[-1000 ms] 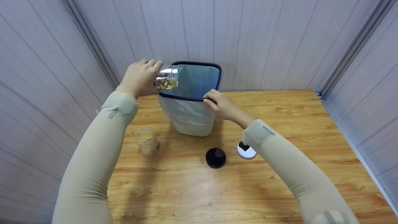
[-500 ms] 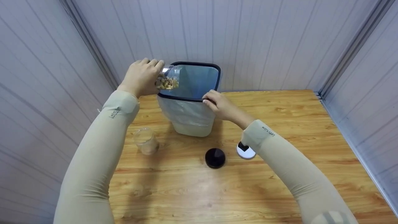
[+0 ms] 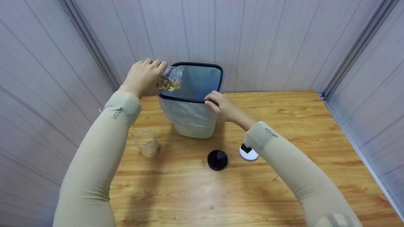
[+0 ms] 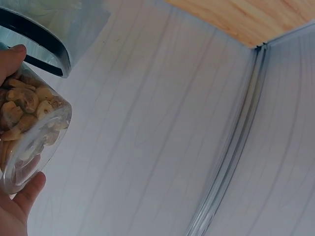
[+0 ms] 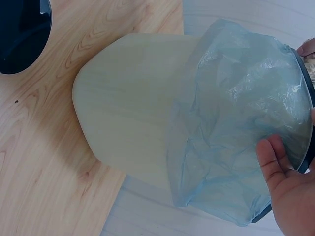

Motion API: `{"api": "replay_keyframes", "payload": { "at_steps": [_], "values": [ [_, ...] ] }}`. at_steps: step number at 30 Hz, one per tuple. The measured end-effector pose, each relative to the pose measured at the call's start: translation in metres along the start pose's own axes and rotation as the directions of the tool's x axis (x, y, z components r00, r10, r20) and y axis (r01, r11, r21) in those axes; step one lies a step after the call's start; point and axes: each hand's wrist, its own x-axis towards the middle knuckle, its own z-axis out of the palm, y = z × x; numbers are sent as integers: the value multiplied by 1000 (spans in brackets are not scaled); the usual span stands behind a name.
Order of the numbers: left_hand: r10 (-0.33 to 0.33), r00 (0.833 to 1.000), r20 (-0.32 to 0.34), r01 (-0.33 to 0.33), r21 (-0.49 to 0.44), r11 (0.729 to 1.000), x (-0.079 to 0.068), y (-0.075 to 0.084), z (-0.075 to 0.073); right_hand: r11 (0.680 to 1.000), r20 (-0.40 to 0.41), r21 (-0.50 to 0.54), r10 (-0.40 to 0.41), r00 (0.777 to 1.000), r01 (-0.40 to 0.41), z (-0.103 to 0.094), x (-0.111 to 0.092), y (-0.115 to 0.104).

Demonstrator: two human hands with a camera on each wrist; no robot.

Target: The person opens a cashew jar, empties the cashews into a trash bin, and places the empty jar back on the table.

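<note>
My left hand (image 3: 143,77) grips a clear jar (image 3: 177,73) that lies on its side, its mouth pointing right over the left part of a waste bin (image 3: 194,130). Brown and tan nuts (image 3: 169,85) are piled inside the jar. In the left wrist view, a thumb and finger hold the jar (image 4: 47,147) around its base end, close to the bin's dark rim (image 4: 37,30). A thin, translucent bag (image 5: 236,103) lines the bin and folds down over its outside. My right hand (image 3: 224,107) grips the bin's black rim at its front right corner, fingers curled over it.
An open clear jar (image 3: 147,143) stands on the wooden table (image 3: 189,195) left of the bin. A black round lid (image 3: 217,160) lies in front, with a white disc (image 3: 248,154) bearing a black mark near the right sleeve. Pale panelled walls (image 3: 258,47) enclose the table.
The jar in my left hand has turned slightly, and the nuts inside have shifted into a sloping heap. My right hand keeps its grip on the rim.
</note>
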Motion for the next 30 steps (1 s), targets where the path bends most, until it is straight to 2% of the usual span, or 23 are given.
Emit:
{"api": "replay_keyframes", "payload": {
  "at_steps": [7, 20, 30],
  "values": [
    [14, 1000, 27, -15, 23, 1000, 1, 2, -1, 1000, 5, -4, 1, 1000, 0, -1, 0, 1],
    [4, 999, -42, -4, -15, 1000, -1, 3, 4, 999, -10, -5, -34, 999, 34, -2, -1, 2],
    [5, 1000, -23, -5, -5, 1000, 0, 3, 4, 1000, -10, -1, -19, 1000, 19, -2, -1, 2]
  ]
}}
